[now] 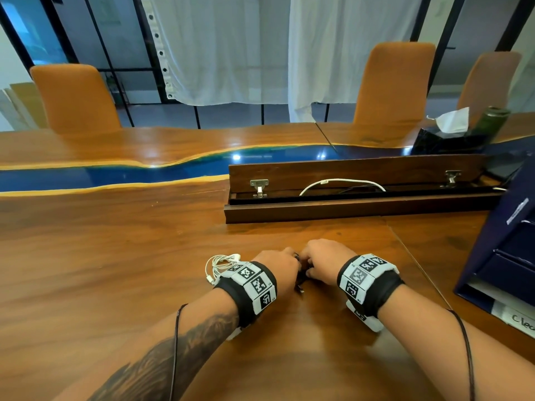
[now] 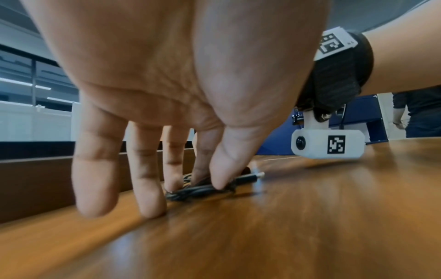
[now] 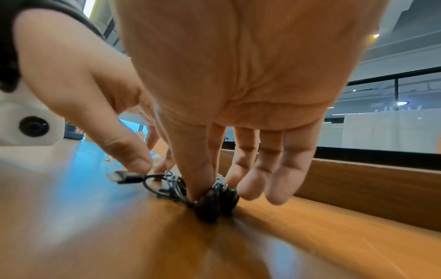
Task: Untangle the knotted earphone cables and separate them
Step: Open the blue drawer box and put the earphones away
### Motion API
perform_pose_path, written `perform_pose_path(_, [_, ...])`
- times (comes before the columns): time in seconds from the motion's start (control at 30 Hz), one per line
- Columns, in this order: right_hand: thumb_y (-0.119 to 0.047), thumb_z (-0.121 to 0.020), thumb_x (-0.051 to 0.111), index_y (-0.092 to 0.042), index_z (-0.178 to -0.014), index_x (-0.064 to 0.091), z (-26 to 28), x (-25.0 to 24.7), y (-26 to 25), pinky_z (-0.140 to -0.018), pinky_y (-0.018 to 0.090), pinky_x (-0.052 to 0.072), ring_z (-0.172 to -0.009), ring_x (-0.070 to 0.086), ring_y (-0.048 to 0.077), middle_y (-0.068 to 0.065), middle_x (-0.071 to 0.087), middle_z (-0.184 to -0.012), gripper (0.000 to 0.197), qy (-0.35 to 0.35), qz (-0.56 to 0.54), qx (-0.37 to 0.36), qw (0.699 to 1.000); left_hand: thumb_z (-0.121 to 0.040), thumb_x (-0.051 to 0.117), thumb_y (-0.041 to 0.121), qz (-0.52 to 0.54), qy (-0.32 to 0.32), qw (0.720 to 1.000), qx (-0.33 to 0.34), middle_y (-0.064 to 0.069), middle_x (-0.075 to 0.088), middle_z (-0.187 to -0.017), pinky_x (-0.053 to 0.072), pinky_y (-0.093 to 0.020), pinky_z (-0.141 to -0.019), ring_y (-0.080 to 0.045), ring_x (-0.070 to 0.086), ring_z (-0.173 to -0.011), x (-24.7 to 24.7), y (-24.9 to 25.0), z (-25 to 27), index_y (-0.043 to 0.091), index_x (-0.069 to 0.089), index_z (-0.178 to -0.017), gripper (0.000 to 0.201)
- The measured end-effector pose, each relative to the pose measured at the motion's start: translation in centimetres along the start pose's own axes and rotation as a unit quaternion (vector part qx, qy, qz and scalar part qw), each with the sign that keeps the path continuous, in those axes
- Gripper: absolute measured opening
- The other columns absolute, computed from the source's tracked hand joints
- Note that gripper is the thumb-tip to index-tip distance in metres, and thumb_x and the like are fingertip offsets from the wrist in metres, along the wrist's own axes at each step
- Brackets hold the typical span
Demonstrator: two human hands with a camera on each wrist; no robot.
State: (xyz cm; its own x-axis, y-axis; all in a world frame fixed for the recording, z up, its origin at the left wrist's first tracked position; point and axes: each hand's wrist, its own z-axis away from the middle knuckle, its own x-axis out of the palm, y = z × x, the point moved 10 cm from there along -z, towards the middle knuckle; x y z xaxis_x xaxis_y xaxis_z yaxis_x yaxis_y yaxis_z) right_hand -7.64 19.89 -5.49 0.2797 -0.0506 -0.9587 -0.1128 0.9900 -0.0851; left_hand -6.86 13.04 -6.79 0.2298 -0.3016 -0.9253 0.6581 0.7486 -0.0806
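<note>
A tangled black earphone cable (image 1: 301, 277) lies on the wooden table (image 1: 115, 256) between my two hands. My left hand (image 2: 210, 181) pinches the bunched black cable (image 2: 198, 190) between thumb and forefinger, close to its plug (image 2: 250, 176). My right hand (image 3: 205, 188) pinches the same bundle by its two black earbuds (image 3: 214, 203), with the other fingers hanging loose. The knotted loops (image 3: 167, 186) sit between the two grips. A coiled white earphone cable (image 1: 221, 264) lies apart on the table, just left of my left hand (image 1: 285, 256). My right hand (image 1: 311, 264) almost touches the left.
An open wooden cable trough (image 1: 362, 195) with a white cable (image 1: 341, 182) runs across the table behind my hands. A dark blue box (image 1: 503, 250) stands at the right, with a tissue box (image 1: 445, 134) behind it. Orange chairs (image 1: 75, 96) line the far side.
</note>
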Motion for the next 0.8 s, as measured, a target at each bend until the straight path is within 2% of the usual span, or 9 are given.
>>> perform_pose_path(0.1, [-0.027, -0.095, 0.065, -0.032, -0.109, 0.072, 0.1, -0.1, 0.5, -0.081, 0.031, 0.049, -0.105, 0.061, 0.019, -0.005, 0.062, -0.112, 0.016, 0.011, -0.014, 0.008, 1.000, -0.101, 0.049, 0.024, -0.030, 0.002, 0.999, 0.016, -0.008, 0.049, -0.125, 0.051, -0.040, -0.080, -0.031, 0.061, -0.101, -0.1, 0.2, 0.1, 0.023, 0.057, -0.133, 0.033])
perform_pose_path(0.2, [-0.027, -0.094, 0.065, -0.032, -0.105, 0.073, 0.2, -0.1, 0.8, -0.083, 0.031, 0.051, -0.104, 0.062, 0.017, -0.006, 0.065, -0.113, 0.014, 0.018, -0.038, 0.017, 0.999, -0.102, 0.046, 0.025, -0.042, -0.004, 0.999, 0.022, -0.008, 0.049, -0.123, 0.049, -0.040, -0.075, -0.030, 0.061, -0.097, 0.1, -0.1, 0.2, 0.027, 0.057, -0.133, 0.032])
perform_pose_path(0.27, [-0.028, -0.094, 0.063, -0.031, -0.106, 0.074, 0.4, 0.0, 0.8, -0.082, 0.030, 0.052, -0.100, 0.062, 0.016, -0.007, 0.066, -0.112, 0.016, 0.019, -0.043, 0.016, 0.999, -0.104, 0.045, 0.028, -0.029, 0.000, 0.999, 0.019, -0.006, 0.049, -0.121, 0.050, -0.039, -0.075, -0.027, 0.060, -0.093, 0.0, -0.2, 0.3, 0.027, 0.060, -0.127, 0.028])
perform_pose_path(0.37, [-0.037, -0.094, 0.063, -0.029, -0.107, 0.075, 0.6, 0.1, 0.6, -0.074, 0.027, 0.049, -0.091, 0.062, 0.013, -0.007, 0.068, -0.103, 0.020, 0.023, -0.048, 0.011, 0.999, -0.105, 0.040, 0.044, 0.001, 0.020, 1.000, 0.009, -0.003, 0.052, -0.115, 0.053, -0.041, -0.079, -0.025, 0.061, -0.093, -0.5, -0.3, 0.2, 0.026, 0.066, -0.115, 0.033])
perform_pose_path(0.47, [-0.037, -0.095, 0.065, -0.030, -0.107, 0.074, 0.9, 0.1, 0.7, -0.079, 0.030, 0.052, -0.097, 0.063, 0.015, -0.007, 0.068, -0.107, 0.017, 0.014, -0.040, 0.009, 0.999, -0.102, 0.046, 0.050, 0.010, 0.033, 0.999, -0.006, -0.002, 0.055, -0.112, 0.053, -0.039, -0.079, -0.026, 0.062, -0.096, -0.9, -0.7, 0.1, 0.024, 0.071, -0.111, 0.037])
perform_pose_path(0.57, [-0.037, -0.093, 0.068, -0.032, -0.106, 0.073, 0.9, -0.1, 0.9, -0.084, 0.034, 0.054, -0.102, 0.062, 0.016, -0.007, 0.067, -0.113, 0.014, 0.014, -0.033, 0.009, 0.999, -0.098, 0.057, 0.044, 0.008, 0.031, 0.999, -0.013, 0.000, 0.057, -0.111, 0.053, -0.037, -0.078, -0.027, 0.063, -0.097, -0.8, -1.1, -0.2, 0.027, 0.073, -0.113, 0.028])
perform_pose_path(0.67, [-0.038, -0.094, 0.065, -0.037, -0.108, 0.073, 0.9, -0.2, 0.6, -0.074, 0.030, 0.049, -0.094, 0.058, 0.014, -0.010, 0.063, -0.109, 0.016, 0.022, -0.007, -0.001, 1.000, -0.098, 0.058, 0.036, 0.036, 0.035, 0.999, -0.010, 0.001, 0.055, -0.112, 0.053, -0.037, -0.080, -0.026, 0.062, -0.100, -0.9, -1.3, -0.1, 0.034, 0.071, -0.116, 0.022])
perform_pose_path(0.8, [-0.027, -0.094, 0.062, -0.038, -0.118, 0.071, 1.1, -0.2, 0.5, -0.074, 0.029, 0.048, -0.095, 0.059, 0.015, -0.008, 0.064, -0.116, 0.029, 0.025, -0.046, -0.019, 0.998, -0.097, 0.054, 0.028, 0.094, 0.046, 0.994, -0.020, 0.001, 0.056, -0.119, 0.055, -0.043, -0.090, -0.025, 0.061, -0.104, -1.0, -1.9, 0.1, 0.036, 0.066, -0.125, 0.031])
